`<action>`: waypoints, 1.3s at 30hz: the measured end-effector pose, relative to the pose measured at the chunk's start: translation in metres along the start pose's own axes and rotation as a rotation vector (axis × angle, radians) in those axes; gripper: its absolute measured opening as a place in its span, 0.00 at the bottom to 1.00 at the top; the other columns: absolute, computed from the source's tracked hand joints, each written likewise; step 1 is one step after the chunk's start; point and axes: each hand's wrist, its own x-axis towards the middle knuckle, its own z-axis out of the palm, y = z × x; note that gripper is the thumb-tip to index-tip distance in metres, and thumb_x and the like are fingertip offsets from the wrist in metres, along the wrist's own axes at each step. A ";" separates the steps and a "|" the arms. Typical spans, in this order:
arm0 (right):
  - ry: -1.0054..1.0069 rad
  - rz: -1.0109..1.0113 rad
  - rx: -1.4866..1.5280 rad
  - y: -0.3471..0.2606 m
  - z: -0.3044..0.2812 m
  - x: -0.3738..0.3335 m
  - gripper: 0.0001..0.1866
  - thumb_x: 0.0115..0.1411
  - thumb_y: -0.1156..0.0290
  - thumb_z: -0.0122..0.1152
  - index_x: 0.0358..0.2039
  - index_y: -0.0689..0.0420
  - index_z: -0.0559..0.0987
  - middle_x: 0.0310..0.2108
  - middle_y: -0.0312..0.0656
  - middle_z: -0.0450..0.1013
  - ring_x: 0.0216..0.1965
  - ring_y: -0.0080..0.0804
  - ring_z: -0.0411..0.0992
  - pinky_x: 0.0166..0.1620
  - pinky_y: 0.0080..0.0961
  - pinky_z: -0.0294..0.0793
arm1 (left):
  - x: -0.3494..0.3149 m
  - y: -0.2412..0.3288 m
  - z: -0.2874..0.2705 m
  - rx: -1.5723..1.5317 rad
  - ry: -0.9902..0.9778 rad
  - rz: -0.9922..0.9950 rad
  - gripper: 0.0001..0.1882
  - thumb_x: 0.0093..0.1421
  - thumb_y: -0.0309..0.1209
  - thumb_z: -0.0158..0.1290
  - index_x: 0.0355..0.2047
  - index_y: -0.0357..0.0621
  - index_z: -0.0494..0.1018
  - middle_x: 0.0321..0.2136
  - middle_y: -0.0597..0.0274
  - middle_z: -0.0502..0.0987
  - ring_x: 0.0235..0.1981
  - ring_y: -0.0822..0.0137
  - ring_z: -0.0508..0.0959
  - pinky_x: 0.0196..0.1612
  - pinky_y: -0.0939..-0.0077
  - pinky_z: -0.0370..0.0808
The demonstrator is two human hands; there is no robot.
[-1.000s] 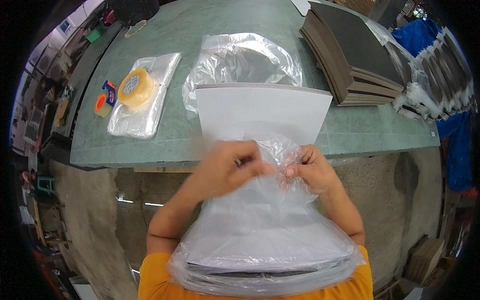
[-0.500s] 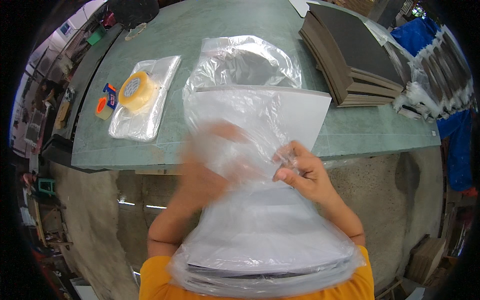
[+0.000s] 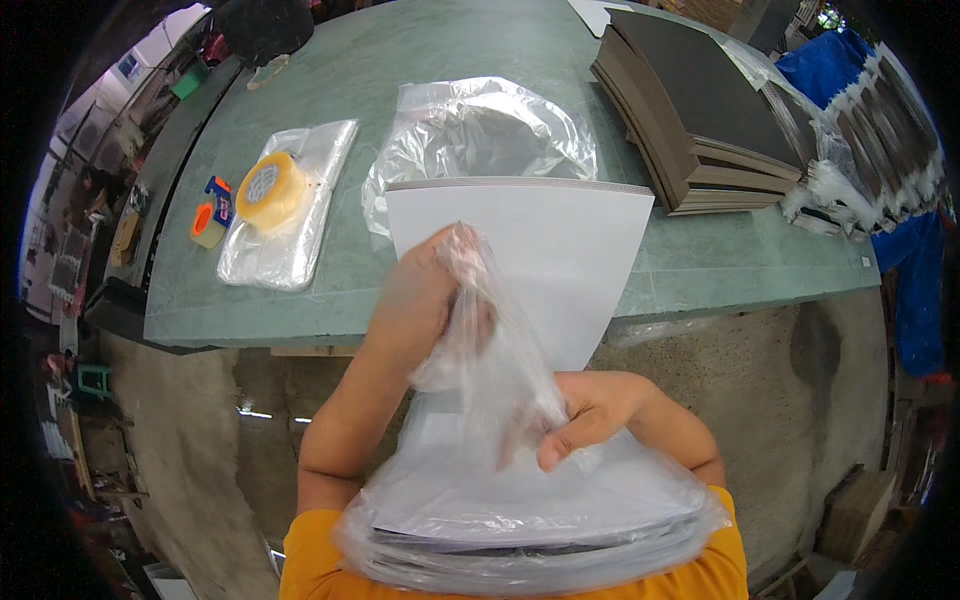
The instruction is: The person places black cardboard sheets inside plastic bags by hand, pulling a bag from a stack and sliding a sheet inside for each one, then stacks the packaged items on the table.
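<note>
A clear plastic bag (image 3: 530,500) wraps a stack of pale sheets that rests against my yellow-sleeved body. From its open end juts the white top sheet (image 3: 570,240) of the stack, reaching over the table's near edge. My left hand (image 3: 415,290) is closed round the bunched mouth of the bag, raised above that sheet. Lower down, my right hand (image 3: 597,408) grips the twisted plastic between thumb and fingers; its fingertips are partly blurred behind the film. A loose crumpled clear bag (image 3: 490,130) lies on the table just beyond the stack.
The green table (image 3: 700,270) bears a roll of clear tape (image 3: 268,192) on folded plastic bags (image 3: 300,240), with a small tape dispenser (image 3: 213,213) beside them. At right stand piled dark grey boards (image 3: 700,90) and a plastic-wrapped bundle (image 3: 880,130). A green stool (image 3: 93,381) is at left.
The plastic that was spread over the white sheet is now gathered into a bunch. My left hand has risen with it, and my right hand has moved down toward my body.
</note>
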 end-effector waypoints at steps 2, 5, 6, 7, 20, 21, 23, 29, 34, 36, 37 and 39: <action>0.228 -0.007 0.156 -0.005 0.002 -0.009 0.13 0.54 0.63 0.51 0.30 0.61 0.73 0.29 0.44 0.71 0.29 0.37 0.71 0.36 0.36 0.71 | -0.006 -0.011 -0.014 0.531 -0.255 0.196 0.12 0.57 0.36 0.44 0.34 0.39 0.66 0.19 0.65 0.70 0.18 0.75 0.70 0.25 0.81 0.70; -0.038 -0.262 0.661 -0.027 0.002 0.000 0.18 0.52 0.59 0.53 0.33 0.62 0.72 0.31 0.44 0.71 0.32 0.37 0.70 0.39 0.33 0.69 | -0.006 -0.007 -0.027 0.729 -0.443 -0.070 0.14 0.56 0.39 0.46 0.33 0.39 0.66 0.21 0.60 0.70 0.18 0.71 0.71 0.27 0.78 0.72; -0.158 -0.256 0.657 -0.029 0.003 0.003 0.19 0.51 0.58 0.54 0.34 0.62 0.72 0.31 0.44 0.71 0.33 0.38 0.70 0.40 0.34 0.69 | -0.004 -0.004 -0.030 0.690 -0.478 -0.254 0.14 0.55 0.39 0.47 0.32 0.39 0.66 0.22 0.59 0.70 0.19 0.69 0.71 0.28 0.77 0.72; -0.332 -0.115 0.407 -0.018 -0.002 0.005 0.21 0.50 0.56 0.54 0.35 0.62 0.72 0.31 0.44 0.71 0.34 0.39 0.70 0.40 0.37 0.68 | -0.007 0.000 -0.027 0.370 -0.411 -0.200 0.13 0.54 0.37 0.48 0.32 0.39 0.66 0.22 0.58 0.70 0.20 0.68 0.72 0.28 0.75 0.72; -0.161 0.262 -1.259 -0.025 0.001 -0.025 0.14 0.44 0.60 0.60 0.27 0.58 0.75 0.26 0.45 0.71 0.33 0.37 0.70 0.50 0.43 0.58 | -0.052 -0.027 -0.080 2.442 -0.749 -0.213 0.10 0.46 0.36 0.52 0.22 0.41 0.72 0.22 0.55 0.73 0.29 0.58 0.73 0.28 0.69 0.68; -0.089 0.023 -1.112 -0.031 -0.001 -0.023 0.12 0.45 0.63 0.60 0.25 0.57 0.75 0.25 0.44 0.71 0.31 0.35 0.71 0.47 0.41 0.62 | -0.056 -0.029 -0.083 2.411 -0.794 -0.198 0.10 0.45 0.36 0.52 0.21 0.41 0.72 0.21 0.55 0.73 0.27 0.60 0.73 0.27 0.71 0.68; 0.421 0.133 -1.181 -0.034 -0.020 -0.035 0.04 0.46 0.72 0.57 0.23 0.58 0.74 0.23 0.42 0.69 0.25 0.31 0.70 0.35 0.29 0.71 | -0.059 -0.019 -0.076 2.118 -0.772 -0.310 0.09 0.45 0.34 0.52 0.20 0.41 0.72 0.19 0.57 0.73 0.24 0.62 0.73 0.24 0.73 0.67; 1.165 -0.019 -1.205 -0.006 -0.071 -0.040 0.19 0.42 0.85 0.50 0.38 0.58 0.69 0.35 0.45 0.65 0.31 0.36 0.67 0.34 0.24 0.67 | -0.011 0.048 -0.064 1.551 0.733 0.316 0.11 0.45 0.21 0.48 0.32 0.38 0.70 0.23 0.56 0.70 0.27 0.60 0.71 0.29 0.74 0.67; 1.124 -0.044 -1.552 -0.010 -0.076 -0.021 0.28 0.41 0.90 0.46 0.45 0.57 0.68 0.40 0.45 0.62 0.43 0.38 0.62 0.44 0.26 0.62 | 0.005 0.039 -0.081 1.772 0.461 0.561 0.28 0.44 0.13 0.42 0.47 0.49 0.64 0.40 0.51 0.64 0.40 0.60 0.66 0.42 0.75 0.65; 1.095 -0.024 -1.519 -0.010 -0.080 -0.031 0.27 0.40 0.91 0.46 0.43 0.57 0.71 0.40 0.44 0.63 0.41 0.36 0.63 0.42 0.24 0.63 | 0.003 0.037 -0.071 1.828 0.407 0.529 0.34 0.41 0.11 0.43 0.48 0.57 0.65 0.45 0.51 0.62 0.41 0.58 0.66 0.43 0.73 0.66; 1.093 -0.052 -1.488 -0.013 -0.076 -0.036 0.25 0.40 0.91 0.46 0.41 0.58 0.72 0.39 0.44 0.64 0.40 0.34 0.64 0.41 0.22 0.64 | 0.000 0.038 -0.068 1.827 0.393 0.550 0.34 0.39 0.10 0.43 0.47 0.55 0.66 0.45 0.52 0.63 0.40 0.59 0.67 0.43 0.74 0.66; 1.113 -0.113 -1.254 -0.014 -0.068 -0.048 0.23 0.39 0.91 0.47 0.37 0.58 0.75 0.37 0.42 0.66 0.37 0.30 0.66 0.38 0.19 0.64 | -0.010 0.040 -0.069 1.828 0.354 0.584 0.33 0.37 0.10 0.42 0.45 0.51 0.68 0.43 0.54 0.66 0.39 0.61 0.68 0.42 0.75 0.67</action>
